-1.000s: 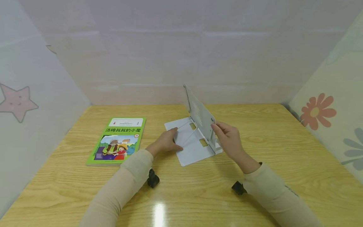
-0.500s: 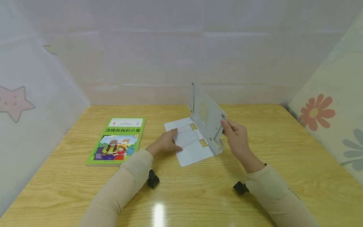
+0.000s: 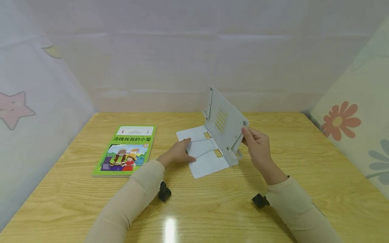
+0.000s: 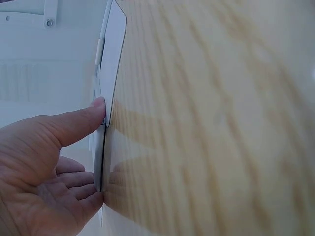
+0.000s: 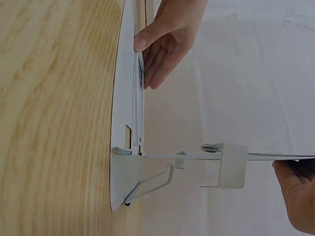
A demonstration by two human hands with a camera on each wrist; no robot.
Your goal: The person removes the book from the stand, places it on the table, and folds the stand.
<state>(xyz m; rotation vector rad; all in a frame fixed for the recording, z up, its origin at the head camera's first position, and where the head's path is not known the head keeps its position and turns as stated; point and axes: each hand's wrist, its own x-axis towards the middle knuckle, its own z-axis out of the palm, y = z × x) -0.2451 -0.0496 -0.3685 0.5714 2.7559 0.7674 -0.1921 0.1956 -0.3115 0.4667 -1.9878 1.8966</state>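
Observation:
A white metal book stand (image 3: pixel 209 165) rests on the table, its flat base lying toward my left. Rising from the base is the slotted back panel (image 3: pixel 228 116), tilted over to the right. My left hand (image 3: pixel 177 152) grips the base's left side, thumb and fingers spread apart at the edge of the narrower inner flap (image 3: pixel 200 147). With thumb in front, my right hand (image 3: pixel 257 145) pinches the panel's upper near corner; its other fingers are partly hidden behind. In the right wrist view a bent page clip (image 5: pixel 234 166) sticks out from the panel.
Left of the stand lies a green picture-covered book (image 3: pixel 126 152) on the wooden table (image 3: pixel 206 209). Pale wall sheets (image 3: pixel 194 60) enclose the table's back and sides. A black wrist camera (image 3: pixel 164 192) hangs under each sleeve.
My right hand has moved right, swinging the back panel further away from the base, so its slots face me more. The inner flap's outline shows more clearly; my left hand has stayed put.

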